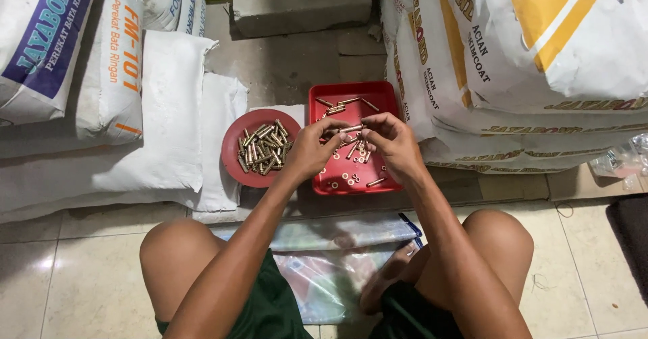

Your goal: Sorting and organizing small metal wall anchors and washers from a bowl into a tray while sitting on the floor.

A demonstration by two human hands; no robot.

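Both your left hand and right hand pinch one small brass metal sleeve above the red square plastic tray — a loose grip may drop it toward the round red plate at 9 o'clock.

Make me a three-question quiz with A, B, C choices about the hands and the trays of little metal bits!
1. Where is the round plate?
A. left of the square tray
B. right of it
C. on top of it

2. What colour is the square tray?
A. blue
B. red
C. green

3. What are the hands doing?
A. resting on the knees
B. both holding one small metal piece together
C. lifting a sack

Answers:
1 A, the plate lies just left of the tray.
2 B, its rim and floor are red.
3 B, the left hand and right hand meet over the tray, fingers pinching a metal piece.
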